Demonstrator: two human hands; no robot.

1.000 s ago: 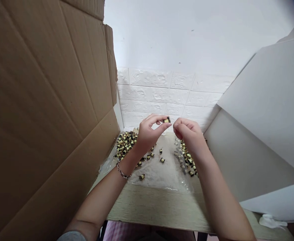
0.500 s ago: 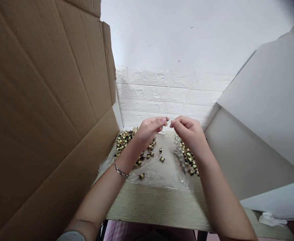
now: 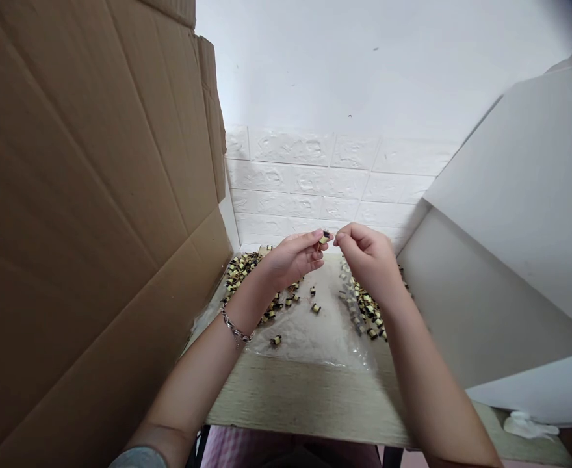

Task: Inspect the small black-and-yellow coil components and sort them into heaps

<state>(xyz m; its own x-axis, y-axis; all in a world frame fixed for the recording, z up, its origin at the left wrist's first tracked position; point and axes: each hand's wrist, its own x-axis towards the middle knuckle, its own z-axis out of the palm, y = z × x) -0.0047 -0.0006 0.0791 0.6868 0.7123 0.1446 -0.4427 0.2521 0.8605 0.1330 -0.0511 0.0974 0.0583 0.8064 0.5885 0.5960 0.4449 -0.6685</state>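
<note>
My left hand [image 3: 293, 260] pinches a small wire-wound coil [image 3: 324, 238] between thumb and fingertips, above the table. The coil has a yellow wrapped middle and black ends. Close to its right side, my right hand [image 3: 366, 257] is closed in a pinch; whatever lies between those fingertips is too small to make out. Below, a pile of similar coils [image 3: 240, 270] lies to the left, partly behind my left hand and forearm. Another pile of coils [image 3: 368, 305] is on the right, partly hidden by my right arm. A few single coils [image 3: 276, 340] lie between.
A clear plastic sheet [image 3: 310, 348] covers part of the wooden table [image 3: 305, 396]. Tall cardboard [image 3: 95, 195] walls off the left, a grey-white panel [image 3: 485, 292] the right. Behind stands a white brick-patterned wall [image 3: 290, 149]. A crumpled white item [image 3: 530, 426] lies at the lower right.
The coil in my left hand has turned so its yellow side shows, and the lower fingers of that hand have loosened. My right hand stays pinched, nearly in the same place.
</note>
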